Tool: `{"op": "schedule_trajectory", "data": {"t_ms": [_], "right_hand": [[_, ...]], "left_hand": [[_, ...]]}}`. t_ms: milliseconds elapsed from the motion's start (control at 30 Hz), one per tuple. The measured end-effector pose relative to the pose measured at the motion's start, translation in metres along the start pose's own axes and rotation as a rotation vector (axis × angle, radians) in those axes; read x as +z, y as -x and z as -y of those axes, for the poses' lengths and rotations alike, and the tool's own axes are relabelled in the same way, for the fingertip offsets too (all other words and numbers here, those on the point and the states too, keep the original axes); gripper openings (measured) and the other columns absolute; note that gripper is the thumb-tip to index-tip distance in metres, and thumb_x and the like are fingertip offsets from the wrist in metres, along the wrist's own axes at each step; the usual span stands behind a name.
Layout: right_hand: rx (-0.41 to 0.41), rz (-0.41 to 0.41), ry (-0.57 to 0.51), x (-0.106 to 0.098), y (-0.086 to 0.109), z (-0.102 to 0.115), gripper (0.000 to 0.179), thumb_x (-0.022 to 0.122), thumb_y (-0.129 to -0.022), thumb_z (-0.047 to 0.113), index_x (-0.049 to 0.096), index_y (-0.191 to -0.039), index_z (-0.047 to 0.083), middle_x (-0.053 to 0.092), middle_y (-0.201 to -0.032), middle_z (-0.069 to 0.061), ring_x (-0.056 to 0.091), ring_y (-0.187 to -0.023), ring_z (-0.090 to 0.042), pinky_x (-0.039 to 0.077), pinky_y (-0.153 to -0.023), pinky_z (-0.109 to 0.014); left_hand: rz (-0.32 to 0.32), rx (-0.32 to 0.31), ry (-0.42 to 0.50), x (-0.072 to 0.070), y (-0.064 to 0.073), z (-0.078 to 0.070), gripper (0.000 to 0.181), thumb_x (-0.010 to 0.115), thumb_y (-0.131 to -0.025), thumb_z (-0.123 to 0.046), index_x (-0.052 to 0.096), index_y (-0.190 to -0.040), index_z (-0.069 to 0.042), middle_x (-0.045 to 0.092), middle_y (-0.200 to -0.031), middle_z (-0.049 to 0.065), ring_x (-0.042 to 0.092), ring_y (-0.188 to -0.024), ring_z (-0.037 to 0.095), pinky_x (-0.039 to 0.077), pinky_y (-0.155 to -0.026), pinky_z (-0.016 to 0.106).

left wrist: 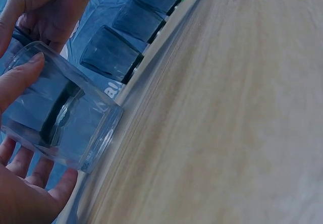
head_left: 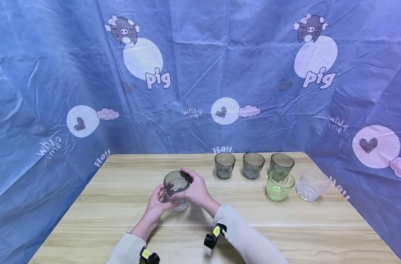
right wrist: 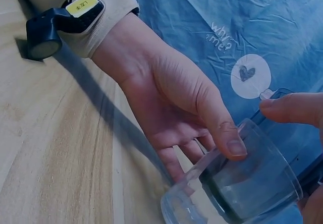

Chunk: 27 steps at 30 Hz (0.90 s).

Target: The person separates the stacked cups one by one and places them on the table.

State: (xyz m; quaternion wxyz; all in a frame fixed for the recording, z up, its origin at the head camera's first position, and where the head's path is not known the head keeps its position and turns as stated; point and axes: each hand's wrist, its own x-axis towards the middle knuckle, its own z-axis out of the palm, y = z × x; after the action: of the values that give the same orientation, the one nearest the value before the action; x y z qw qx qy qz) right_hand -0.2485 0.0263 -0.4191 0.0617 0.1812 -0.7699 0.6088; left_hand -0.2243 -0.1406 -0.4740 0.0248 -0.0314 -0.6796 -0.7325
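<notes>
A grey see-through glass (head_left: 176, 180) sits partly inside a clear glass (head_left: 181, 207), left of the table's middle. My left hand (head_left: 155, 206) holds the clear glass from the left, thumb on its near side and fingers around the far side. From the right, my right hand (head_left: 198, 191) grips the grey glass near its rim, with thumb and fingers on opposite sides. The left wrist view shows the grey glass's dark base within the clear wall (left wrist: 98, 133). In the right wrist view the left thumb (right wrist: 234, 146) presses on the clear glass.
Three more grey glasses (head_left: 224, 167) stand in a row along the back right of the wooden table (head_left: 138, 165). In front of the row's right end are a green glass (head_left: 279, 187) and another clear glass (head_left: 311, 187). A blue printed cloth (head_left: 200, 73) hangs behind.
</notes>
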Motion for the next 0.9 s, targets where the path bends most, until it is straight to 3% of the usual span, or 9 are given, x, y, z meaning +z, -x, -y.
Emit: {"op": "schedule_trajectory", "data": {"t_ms": [367, 567, 733, 900], "right_hand": [[-0.029, -0.001, -0.015, -0.004, -0.002, 0.004, 0.100, 0.096, -0.048, -0.002, 0.054, -0.139, -0.001, 0.063, -0.130, -0.017, 0.059, -0.120, -0.033, 0.044, -0.107, -0.045], [0.008, 0.008, -0.015, -0.004, -0.001, 0.004, 0.100, 0.096, -0.049, -0.002, 0.054, -0.139, 0.001, 0.063, -0.130, -0.015, 0.059, -0.119, -0.032, 0.045, -0.106, -0.043], [0.037, 0.022, -0.080, -0.007, -0.003, 0.007, 0.101, 0.094, -0.050, -0.005, 0.051, -0.142, 0.002, 0.061, -0.133, -0.016, 0.058, -0.121, -0.033, 0.043, -0.107, -0.044], [0.003, 0.032, -0.157, -0.012, -0.007, 0.012, 0.098, 0.091, -0.054, -0.009, 0.048, -0.142, -0.003, 0.061, -0.132, -0.021, 0.058, -0.121, -0.036, 0.044, -0.107, -0.045]], "left_hand": [[-0.002, -0.001, -0.017, -0.001, 0.000, 0.000, 0.083, 0.079, -0.066, 0.011, 0.042, -0.139, 0.004, 0.054, -0.139, 0.023, 0.053, -0.122, 0.027, 0.028, -0.114, 0.055], [-0.007, -0.015, -0.019, -0.002, -0.001, 0.003, 0.083, 0.080, -0.066, 0.010, 0.043, -0.140, 0.002, 0.054, -0.140, 0.022, 0.050, -0.126, 0.034, 0.030, -0.114, 0.054], [0.001, -0.011, -0.020, -0.002, -0.001, 0.003, 0.084, 0.080, -0.067, 0.010, 0.042, -0.141, 0.002, 0.053, -0.141, 0.022, 0.049, -0.127, 0.036, 0.031, -0.113, 0.054], [0.007, -0.011, -0.017, -0.002, -0.001, 0.001, 0.083, 0.079, -0.068, 0.010, 0.041, -0.142, 0.003, 0.052, -0.141, 0.023, 0.050, -0.127, 0.037, 0.034, -0.112, 0.053]]}}
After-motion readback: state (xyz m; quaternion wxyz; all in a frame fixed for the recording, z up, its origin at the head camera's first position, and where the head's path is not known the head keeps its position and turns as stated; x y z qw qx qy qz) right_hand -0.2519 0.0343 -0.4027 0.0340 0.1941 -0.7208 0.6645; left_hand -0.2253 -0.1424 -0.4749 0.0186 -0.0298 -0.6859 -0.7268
